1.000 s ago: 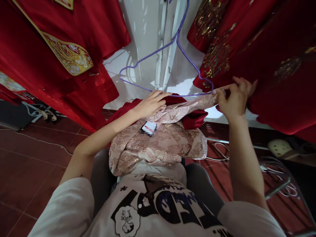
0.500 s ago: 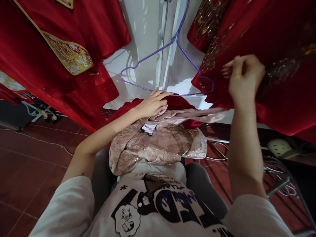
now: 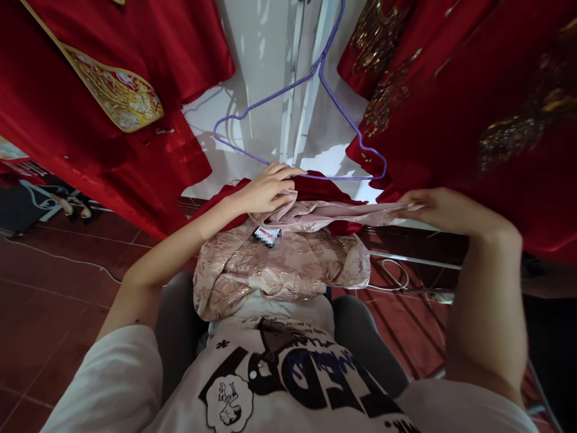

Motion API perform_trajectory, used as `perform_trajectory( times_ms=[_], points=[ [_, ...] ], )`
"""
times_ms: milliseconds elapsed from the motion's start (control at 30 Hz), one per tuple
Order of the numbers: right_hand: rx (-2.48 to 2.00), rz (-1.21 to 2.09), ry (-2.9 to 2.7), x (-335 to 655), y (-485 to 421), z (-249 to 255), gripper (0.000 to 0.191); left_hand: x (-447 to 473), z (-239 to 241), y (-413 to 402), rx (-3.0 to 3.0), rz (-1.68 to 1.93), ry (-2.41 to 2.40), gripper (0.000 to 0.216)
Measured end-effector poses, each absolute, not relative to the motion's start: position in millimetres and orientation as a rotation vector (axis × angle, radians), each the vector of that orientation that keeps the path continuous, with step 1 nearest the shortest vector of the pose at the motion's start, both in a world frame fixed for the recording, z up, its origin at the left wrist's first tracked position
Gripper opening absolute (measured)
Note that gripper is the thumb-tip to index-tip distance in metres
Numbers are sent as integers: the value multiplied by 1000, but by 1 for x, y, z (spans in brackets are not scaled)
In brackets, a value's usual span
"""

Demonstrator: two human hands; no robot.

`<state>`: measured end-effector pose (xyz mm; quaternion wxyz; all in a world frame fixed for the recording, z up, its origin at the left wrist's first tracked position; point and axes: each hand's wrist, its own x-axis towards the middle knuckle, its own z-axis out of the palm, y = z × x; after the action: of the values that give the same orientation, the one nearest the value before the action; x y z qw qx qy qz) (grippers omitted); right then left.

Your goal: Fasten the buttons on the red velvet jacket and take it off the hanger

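A pink brocade garment (image 3: 288,264) with a small white tag (image 3: 267,236) lies bunched against my chest, over a dark red cloth (image 3: 318,186). My left hand (image 3: 265,189) rests on its upper fold, fingers curled on the fabric, just below the bottom bar of a purple wire hanger (image 3: 297,108) that hangs in front of me. My right hand (image 3: 435,207) holds the garment's long strip stretched out to the right, fingers closed on its end.
Red embroidered garments hang at left (image 3: 90,90) and right (image 3: 473,102), close to both arms. A white wall (image 3: 270,54) is behind the hanger. Red tiled floor (image 3: 54,288), a white cable (image 3: 396,273) and a dark mat (image 3: 27,201) lie below.
My right hand let go of the strip, rose to the red garment at right, then came back down and took the strip's end again. The left hand stayed on the fold.
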<state>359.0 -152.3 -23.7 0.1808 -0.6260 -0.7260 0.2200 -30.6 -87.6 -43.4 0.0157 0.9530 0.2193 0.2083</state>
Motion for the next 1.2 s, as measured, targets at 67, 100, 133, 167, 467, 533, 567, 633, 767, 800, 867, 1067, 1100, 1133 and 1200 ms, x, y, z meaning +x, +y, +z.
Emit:
perform_trajectory(
  times_ms=[67, 100, 133, 167, 467, 533, 567, 633, 767, 800, 867, 1067, 1100, 1133, 1200],
  points=[
    [-1679, 642, -2038, 353, -154, -25, 45, -32, -42, -90, 2957, 642, 676, 23],
    [-1623, 587, -2010, 347, -157, -26, 44, -32, -42, -90, 2955, 640, 677, 22],
    [-1570, 528, -2001, 339, -160, -25, 42, -32, -41, -91, 2954, 639, 680, 22],
    [-1520, 473, -2010, 330, -164, -24, 40, -32, -41, -91, 2956, 639, 684, 22],
    [-1672, -217, -2012, 319, -136, -19, 31, -34, -45, -89, 3011, 667, 711, 20],
    [-1732, -301, -2019, 335, -117, -27, 26, -36, -44, -90, 3001, 678, 716, 21],
    [-1764, -314, -2009, 342, -109, -31, 24, -37, -43, -90, 2994, 680, 717, 22],
    [-1814, -330, -1994, 354, -97, -39, 21, -38, -41, -92, 2986, 678, 721, 23],
    [-1809, -367, -2003, 363, -88, -46, 18, -39, -38, -95, 2997, 669, 739, 25],
    [-1796, -374, -2009, 363, -88, -47, 19, -39, -38, -95, 3003, 669, 740, 25],
    [-1784, -391, -2015, 362, -89, -46, 22, -40, -39, -94, 3016, 668, 741, 24],
    [-1772, -381, -2044, 362, -99, -40, 29, -38, -42, -94, 3012, 674, 776, 21],
    [-1772, -358, -2033, 361, -101, -39, 28, -38, -43, -94, 3005, 671, 780, 20],
    [-1764, -333, -2022, 361, -102, -37, 27, -38, -43, -94, 2997, 666, 783, 19],
    [-1714, -290, -2010, 357, -103, -32, 26, -37, -42, -95, 2979, 656, 784, 17]
  ],
)
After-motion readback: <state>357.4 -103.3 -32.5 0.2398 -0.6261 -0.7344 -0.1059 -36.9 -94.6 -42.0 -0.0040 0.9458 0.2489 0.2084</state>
